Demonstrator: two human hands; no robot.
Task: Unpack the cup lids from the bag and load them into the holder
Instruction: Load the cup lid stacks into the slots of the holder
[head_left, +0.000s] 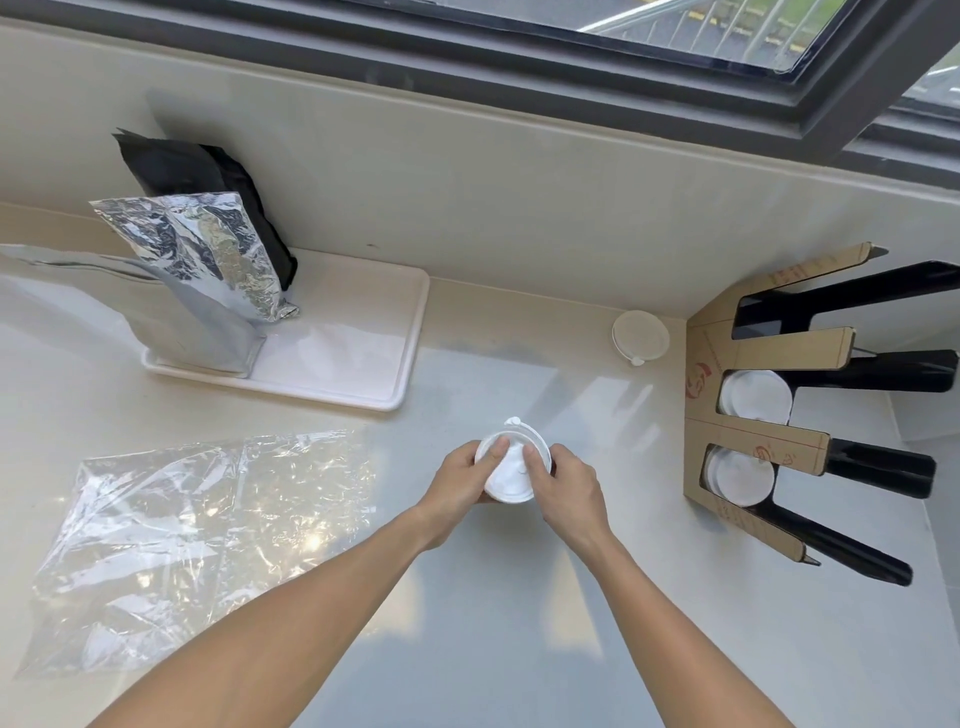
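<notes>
My left hand (460, 475) and right hand (563, 486) grasp a stack of white lids (511, 470) above the counter (493, 597), thumbs on top.

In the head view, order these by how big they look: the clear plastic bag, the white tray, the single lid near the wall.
1. clear plastic bag, though it lies nearer the camera
2. white tray
3. single lid, clearly smallest

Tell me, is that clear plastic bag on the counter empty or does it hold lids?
Empty, as far as shows: the clear plastic bag lies flat and crumpled on the counter, with no lids visible through it.
</notes>
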